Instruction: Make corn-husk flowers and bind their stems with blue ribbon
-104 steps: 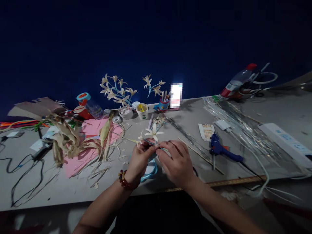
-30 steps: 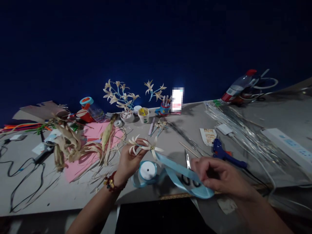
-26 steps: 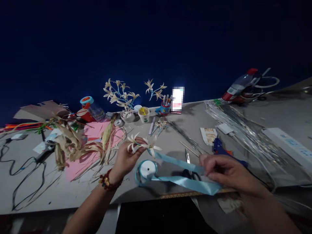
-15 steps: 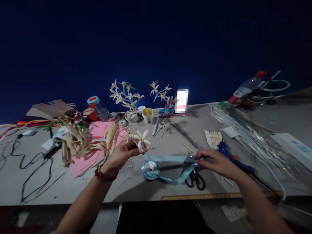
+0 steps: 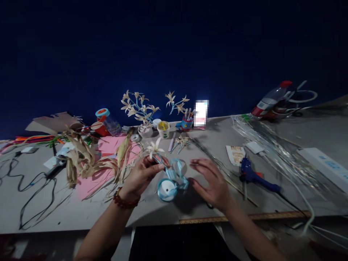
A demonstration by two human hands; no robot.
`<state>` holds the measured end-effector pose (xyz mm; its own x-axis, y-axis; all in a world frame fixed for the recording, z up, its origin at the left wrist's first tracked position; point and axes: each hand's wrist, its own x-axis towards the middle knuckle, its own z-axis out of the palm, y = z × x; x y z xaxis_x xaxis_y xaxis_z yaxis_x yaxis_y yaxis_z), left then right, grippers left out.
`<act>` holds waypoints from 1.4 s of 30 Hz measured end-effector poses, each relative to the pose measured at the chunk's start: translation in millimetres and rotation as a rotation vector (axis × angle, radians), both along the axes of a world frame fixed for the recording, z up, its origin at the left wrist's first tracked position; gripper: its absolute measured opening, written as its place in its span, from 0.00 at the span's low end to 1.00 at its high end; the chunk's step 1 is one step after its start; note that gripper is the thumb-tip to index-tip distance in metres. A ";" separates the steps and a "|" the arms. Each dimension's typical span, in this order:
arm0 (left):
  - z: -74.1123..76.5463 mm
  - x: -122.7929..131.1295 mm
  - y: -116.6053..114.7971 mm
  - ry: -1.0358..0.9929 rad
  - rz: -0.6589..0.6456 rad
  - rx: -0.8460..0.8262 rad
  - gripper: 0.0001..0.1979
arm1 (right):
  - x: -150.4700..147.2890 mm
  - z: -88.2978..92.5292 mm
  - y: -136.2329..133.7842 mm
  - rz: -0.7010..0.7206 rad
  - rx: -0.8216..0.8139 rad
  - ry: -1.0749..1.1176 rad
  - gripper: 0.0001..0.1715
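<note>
My left hand [image 5: 148, 172] is closed around the stem of a cream handmade flower [image 5: 156, 148], pinching it between thumb and fingers. Light blue ribbon [image 5: 179, 172] hangs in loose loops from the stem, just right of those fingertips. Below it lies the ribbon spool [image 5: 166, 190] with a white core, on the table. My right hand [image 5: 210, 183] is open, fingers apart and curved, a short way right of the ribbon and not touching it. Black-handled scissors [image 5: 209, 205] are almost wholly hidden under my right hand.
Finished flower sprays [image 5: 140, 107] stand at the back beside a paper cup [image 5: 163, 129] and a pen holder [image 5: 187, 122]. Corn husks [image 5: 81, 156] lie on pink paper at left. A blue glue gun [image 5: 258, 177], wires and a wooden ruler [image 5: 217, 219] lie at right and front.
My right hand has let go of the ribbon and moved left, its fingers spreading. The stretched ribbon has slackened into loops by the stem. My left hand still holds the flower.
</note>
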<state>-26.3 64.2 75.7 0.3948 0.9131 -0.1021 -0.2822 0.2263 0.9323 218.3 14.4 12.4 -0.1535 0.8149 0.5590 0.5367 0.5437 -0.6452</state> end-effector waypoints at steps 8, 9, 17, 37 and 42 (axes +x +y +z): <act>-9.7 17.3 -12.4 0.002 -0.100 -0.001 0.08 | -41.6 6.4 4.5 0.401 -0.564 0.612 0.19; -10.6 15.8 -12.8 0.011 -0.098 0.001 0.07 | -39.9 8.3 5.2 0.396 -0.577 0.563 0.20; -15.4 12.0 -13.9 0.070 -0.148 -0.011 0.11 | -20.2 29.8 13.8 0.269 -0.468 0.314 0.17; -23.9 23.0 -14.7 0.127 -0.127 0.011 0.12 | -17.3 55.8 0.0 0.167 -0.104 -0.217 0.09; -12.0 25.4 -15.6 0.086 -0.126 -0.040 0.13 | -10.4 43.6 11.1 0.188 -0.416 0.123 0.09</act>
<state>-0.9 48.6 63.7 0.4939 0.8516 -0.1757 -0.1685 0.2920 0.9415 207.9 25.5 56.1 -0.2729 0.9379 0.2140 0.3596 0.3058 -0.8816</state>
